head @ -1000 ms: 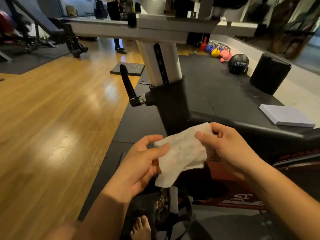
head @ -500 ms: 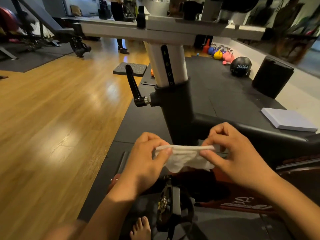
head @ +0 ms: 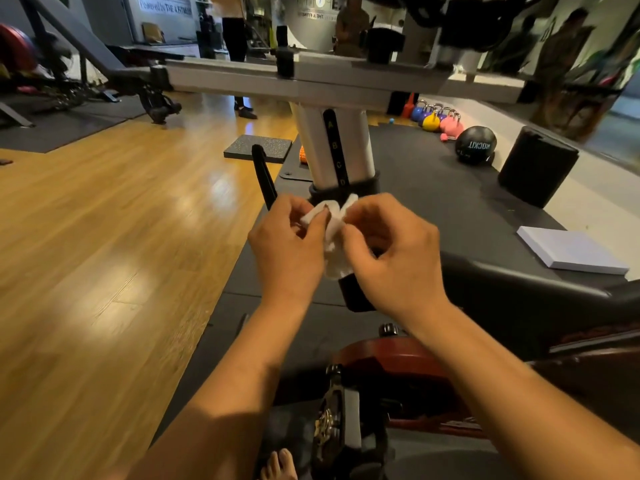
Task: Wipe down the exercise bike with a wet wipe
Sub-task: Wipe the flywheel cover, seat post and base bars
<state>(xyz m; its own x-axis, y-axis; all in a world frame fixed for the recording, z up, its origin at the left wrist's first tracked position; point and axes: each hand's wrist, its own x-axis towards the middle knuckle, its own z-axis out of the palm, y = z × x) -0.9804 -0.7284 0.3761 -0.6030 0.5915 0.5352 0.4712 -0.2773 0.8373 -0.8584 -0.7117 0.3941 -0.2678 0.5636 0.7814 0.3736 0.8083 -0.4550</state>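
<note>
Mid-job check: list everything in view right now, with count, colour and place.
wet wipe: one, white, bunched between both hands.
exercise bike: one, white post, grey crossbar, directly ahead.
lever: one, black, left of the post.
flywheel: one, red, low, under the right forearm.
kettlebells: several, blue, yellow, pink, far right.
ball: one, black, beside the kettlebells.
cylinder: one, black, upright, right.
pad: one, white, lying flat, right.
mat: black, under the bike.
floor: tan wood, left.
foot: one, bare, bottom edge.
left hand: pinches the wipe.
right hand: pinches the wipe.
</note>
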